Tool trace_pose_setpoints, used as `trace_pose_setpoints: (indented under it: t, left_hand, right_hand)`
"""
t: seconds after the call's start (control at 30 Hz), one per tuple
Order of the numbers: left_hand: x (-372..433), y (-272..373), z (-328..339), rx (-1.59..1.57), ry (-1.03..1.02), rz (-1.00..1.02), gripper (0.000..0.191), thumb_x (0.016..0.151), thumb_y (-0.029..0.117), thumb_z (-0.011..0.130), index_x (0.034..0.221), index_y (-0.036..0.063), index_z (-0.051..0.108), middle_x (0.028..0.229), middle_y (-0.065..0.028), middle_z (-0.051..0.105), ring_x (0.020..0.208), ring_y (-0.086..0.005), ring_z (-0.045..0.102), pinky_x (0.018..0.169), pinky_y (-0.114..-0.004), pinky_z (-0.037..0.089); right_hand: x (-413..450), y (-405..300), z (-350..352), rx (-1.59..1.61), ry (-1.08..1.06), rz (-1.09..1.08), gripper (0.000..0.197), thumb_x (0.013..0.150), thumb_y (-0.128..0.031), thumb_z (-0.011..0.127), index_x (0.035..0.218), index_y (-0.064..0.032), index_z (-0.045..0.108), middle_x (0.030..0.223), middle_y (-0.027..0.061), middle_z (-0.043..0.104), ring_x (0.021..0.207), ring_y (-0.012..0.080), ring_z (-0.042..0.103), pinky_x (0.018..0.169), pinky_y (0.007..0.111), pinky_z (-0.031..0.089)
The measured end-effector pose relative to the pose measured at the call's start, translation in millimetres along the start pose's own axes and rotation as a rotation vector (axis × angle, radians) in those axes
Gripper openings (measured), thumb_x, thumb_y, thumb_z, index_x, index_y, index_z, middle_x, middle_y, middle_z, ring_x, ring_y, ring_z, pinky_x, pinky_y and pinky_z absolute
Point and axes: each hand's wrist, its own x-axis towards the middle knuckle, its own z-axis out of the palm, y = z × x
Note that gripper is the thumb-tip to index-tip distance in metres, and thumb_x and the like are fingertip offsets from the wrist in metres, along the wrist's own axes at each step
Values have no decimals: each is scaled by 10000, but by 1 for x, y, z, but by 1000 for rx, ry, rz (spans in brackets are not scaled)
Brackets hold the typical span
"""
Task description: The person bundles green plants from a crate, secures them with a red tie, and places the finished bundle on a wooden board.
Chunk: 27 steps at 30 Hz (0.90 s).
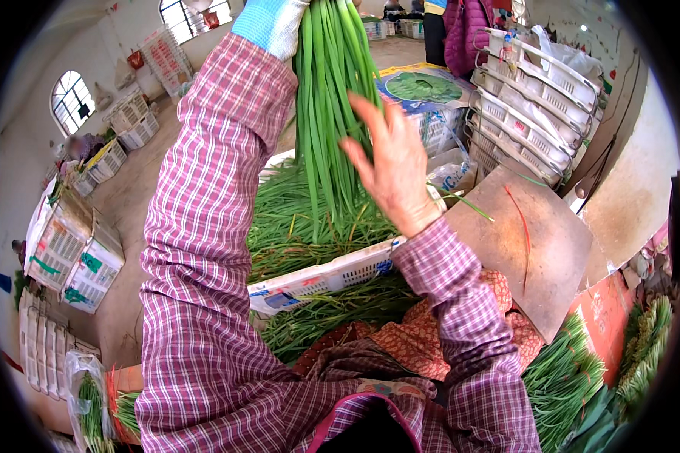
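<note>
My left hand, in a blue and white knit glove, holds up a bunch of long green Chinese chives at the top edge of the view. Its fingers are partly cut off there. The leaves hang down over a white plastic crate filled with loose chives, some of them brownish. My bare right hand is beside the hanging leaves, its fingers spread and slightly blurred. I cannot tell whether the fingertips touch the leaves. More loose chives lie between the crate and my lap.
At my right is a brown board with a red tie and a stray leaf on it. Tied chive bundles lie at lower right. Stacked white crates rise behind the board. Crates stand at left; people are farther back.
</note>
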Motion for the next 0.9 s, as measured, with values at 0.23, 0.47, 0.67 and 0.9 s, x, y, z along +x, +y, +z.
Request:
trace_pose_setpoints:
  t: [0.23, 0.47, 0.67, 0.9]
  left_hand:
    - [-3, 3, -10, 325, 78, 356, 312, 704, -32, 640, 1003, 12, 558, 809, -67, 600, 679, -153, 596, 605, -256, 532]
    - [-73, -106, 29, 1446, -252, 634, 205, 723, 206, 629, 915, 145, 593, 747, -67, 620, 667, -205, 625, 538, -321, 504]
    - [-213, -221, 96, 1197, -621, 361, 413, 635, 199, 665, 1036, 198, 562, 814, -25, 509, 824, -212, 526, 774, -357, 425]
    - [-244, -237, 131, 1106, -667, 167, 341, 672, 157, 638, 1007, 151, 573, 846, -41, 528, 868, -210, 537, 798, -353, 421]
  right_hand:
    - [-134, 40, 14, -201, -1256, 175, 213, 837, -224, 612, 1039, -173, 650, 980, 116, 596, 790, 208, 613, 679, 351, 515]
    - [-128, 86, -85, -210, -994, 419, 233, 792, -248, 663, 991, -128, 660, 959, 94, 621, 854, 253, 619, 757, 365, 495]
    - [-124, 91, -143, 97, -611, 621, 240, 863, -114, 580, 1068, 9, 599, 1005, 141, 646, 867, 227, 633, 766, 308, 487]
    - [-161, 52, -186, 210, -14, 692, 489, 929, -389, 436, 1263, -35, 478, 1157, 144, 585, 1062, 266, 564, 898, 367, 448]
